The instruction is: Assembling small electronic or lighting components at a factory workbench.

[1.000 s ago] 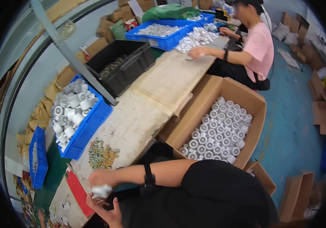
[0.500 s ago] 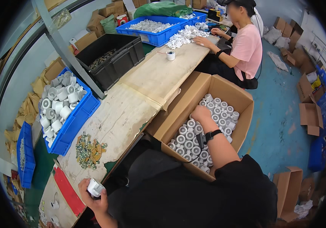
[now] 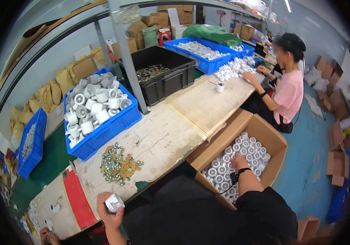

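My left hand is closed round a white round plastic housing at the near edge of the worktable. Its fingers wrap the side, and the housing is tilted. Reaching down to the right, my right hand is inside an open cardboard box, touching white round housings packed in it. Most of its fingers are hidden, so I cannot tell if it grips one. A pile of small electronic parts lies on the table beyond my left hand.
A blue bin of white cup-shaped housings and a black bin line the table's far side. A metal post rises between them. A co-worker in pink sits beyond the box. Another person's hands show at lower left.
My view has turned, so table, bins and box sit elsewhere in the picture. My left hand still holds the housing; my right hand is still in the box, one finger now more raised.
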`<action>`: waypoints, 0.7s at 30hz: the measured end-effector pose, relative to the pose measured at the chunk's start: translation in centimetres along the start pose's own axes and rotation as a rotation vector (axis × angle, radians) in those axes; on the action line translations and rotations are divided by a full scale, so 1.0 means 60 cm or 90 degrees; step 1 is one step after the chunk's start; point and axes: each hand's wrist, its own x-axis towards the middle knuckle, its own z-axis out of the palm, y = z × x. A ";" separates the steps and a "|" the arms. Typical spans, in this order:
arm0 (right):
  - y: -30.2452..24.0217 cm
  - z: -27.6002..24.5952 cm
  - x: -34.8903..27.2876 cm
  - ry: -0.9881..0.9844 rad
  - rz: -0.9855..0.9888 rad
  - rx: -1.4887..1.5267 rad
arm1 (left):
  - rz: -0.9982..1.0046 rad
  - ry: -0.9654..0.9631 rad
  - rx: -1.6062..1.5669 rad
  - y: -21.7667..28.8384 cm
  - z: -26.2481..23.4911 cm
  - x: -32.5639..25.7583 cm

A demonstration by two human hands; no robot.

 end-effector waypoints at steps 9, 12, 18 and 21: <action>0.024 0.032 0.046 0.064 -0.058 -0.079 | 0.018 0.058 -0.238 -0.037 -0.014 0.144; 0.024 0.036 0.058 0.166 0.010 -0.036 | 0.056 0.078 -0.316 -0.040 -0.016 0.210; -0.061 -0.044 -0.119 0.253 0.076 0.228 | 0.082 0.125 -0.046 -0.140 -0.028 0.256; -0.030 -0.110 -0.117 0.362 0.015 0.390 | -0.036 0.105 -0.084 -0.149 0.004 0.241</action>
